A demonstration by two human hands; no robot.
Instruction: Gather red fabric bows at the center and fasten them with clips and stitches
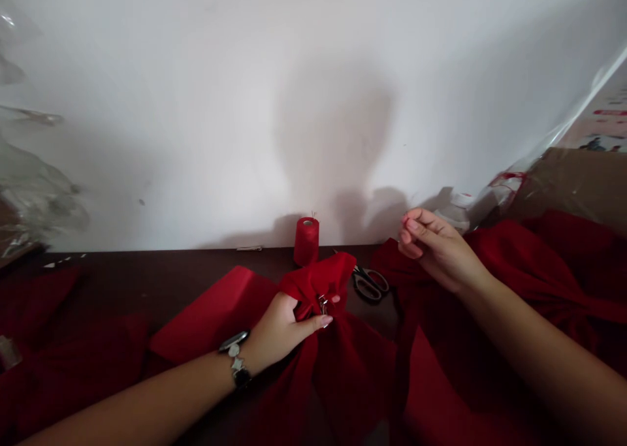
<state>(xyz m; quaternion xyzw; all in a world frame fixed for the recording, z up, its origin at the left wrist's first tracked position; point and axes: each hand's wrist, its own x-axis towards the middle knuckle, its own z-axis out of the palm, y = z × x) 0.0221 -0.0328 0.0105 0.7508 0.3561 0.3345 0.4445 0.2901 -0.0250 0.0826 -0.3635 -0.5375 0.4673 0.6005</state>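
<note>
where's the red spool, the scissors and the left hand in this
red spool (306,242), head view, point on its side wall
black-handled scissors (359,284), head view, point on the black handle
left hand (278,332), head view, point on the back of the hand

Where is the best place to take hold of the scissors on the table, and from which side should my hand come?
Take the black handle loops of the scissors from above on the right, using your right hand. The loops lie uncovered on the dark table, while the blades point into the gathered red fabric and are mostly hidden.
</note>
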